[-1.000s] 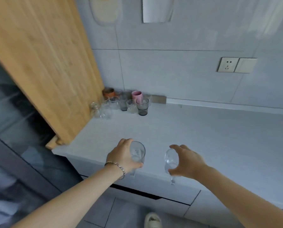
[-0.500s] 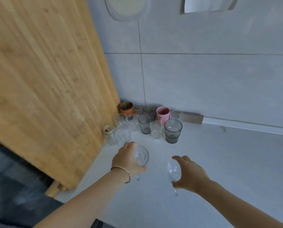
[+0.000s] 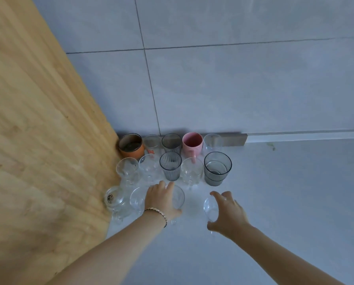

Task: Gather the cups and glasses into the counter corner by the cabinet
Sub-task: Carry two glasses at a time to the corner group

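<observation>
My left hand (image 3: 161,201) grips a clear stemmed glass (image 3: 178,197) just in front of the cluster in the corner. My right hand (image 3: 227,214) holds a second clear stemmed glass (image 3: 210,208) a little to the right, over the grey counter (image 3: 274,202). Whether either glass touches the counter I cannot tell. Against the wall stand an orange-brown cup (image 3: 130,146), a pink mug (image 3: 192,142) and several clear and smoky glasses. A dark tumbler (image 3: 217,168) and a ribbed grey glass (image 3: 170,167) stand in the row in front.
The wooden cabinet side (image 3: 38,140) closes off the left of the corner. A small clear jar (image 3: 112,199) and another clear glass (image 3: 137,199) stand beside it, left of my left hand. Grey wall tiles (image 3: 233,89) rise behind.
Both hands have carried their glasses forward from the counter's front edge to just in front of the cluster. The view has closed in on the corner.
</observation>
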A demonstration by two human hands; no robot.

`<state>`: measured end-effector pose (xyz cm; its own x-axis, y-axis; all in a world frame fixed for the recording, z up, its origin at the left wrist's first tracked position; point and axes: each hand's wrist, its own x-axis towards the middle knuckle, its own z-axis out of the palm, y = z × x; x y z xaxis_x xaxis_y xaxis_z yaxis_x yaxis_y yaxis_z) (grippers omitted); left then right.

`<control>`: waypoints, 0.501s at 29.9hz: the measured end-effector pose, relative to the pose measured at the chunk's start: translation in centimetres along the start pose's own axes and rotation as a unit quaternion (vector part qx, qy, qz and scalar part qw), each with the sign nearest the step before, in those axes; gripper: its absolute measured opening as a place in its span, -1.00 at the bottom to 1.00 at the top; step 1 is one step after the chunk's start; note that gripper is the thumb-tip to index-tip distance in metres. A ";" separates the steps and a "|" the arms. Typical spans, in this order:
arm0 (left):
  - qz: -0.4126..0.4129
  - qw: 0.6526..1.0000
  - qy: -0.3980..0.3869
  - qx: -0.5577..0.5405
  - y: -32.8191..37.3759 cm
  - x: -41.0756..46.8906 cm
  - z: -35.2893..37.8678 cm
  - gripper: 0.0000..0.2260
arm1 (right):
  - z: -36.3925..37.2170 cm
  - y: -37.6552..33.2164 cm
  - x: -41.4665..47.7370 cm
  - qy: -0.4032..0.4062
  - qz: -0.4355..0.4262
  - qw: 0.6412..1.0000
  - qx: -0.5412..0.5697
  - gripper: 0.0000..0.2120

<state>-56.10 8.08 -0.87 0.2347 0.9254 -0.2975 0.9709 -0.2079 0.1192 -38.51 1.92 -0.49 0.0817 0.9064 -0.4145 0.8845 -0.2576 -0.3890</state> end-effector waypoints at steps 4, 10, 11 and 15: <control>0.018 1.000 -0.021 -0.007 -1.8 1.5 1.0 -0.30 | 1.2 -2.7 2.4 -0.001 0.020 1.000 0.007 -0.16; 0.041 0.999 -0.020 -0.026 -2.7 2.1 2.1 -0.31 | 3.4 -4.5 4.0 -0.003 0.018 1.000 0.021 -0.08; 0.045 0.999 -0.013 -0.028 -2.9 2.2 2.2 -0.30 | 3.6 -4.6 4.1 0.000 0.019 1.000 0.020 -0.08; 0.071 0.997 0.013 -0.017 -3.5 2.4 2.5 -0.24 | 4.1 -4.7 4.2 0.013 0.031 0.999 0.040 -0.10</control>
<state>-58.78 10.20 -4.33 0.3675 0.8953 -0.2517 0.9259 -0.3266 0.1898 -44.24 5.57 -3.79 0.1471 0.8961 -0.4187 0.8385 -0.3375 -0.4278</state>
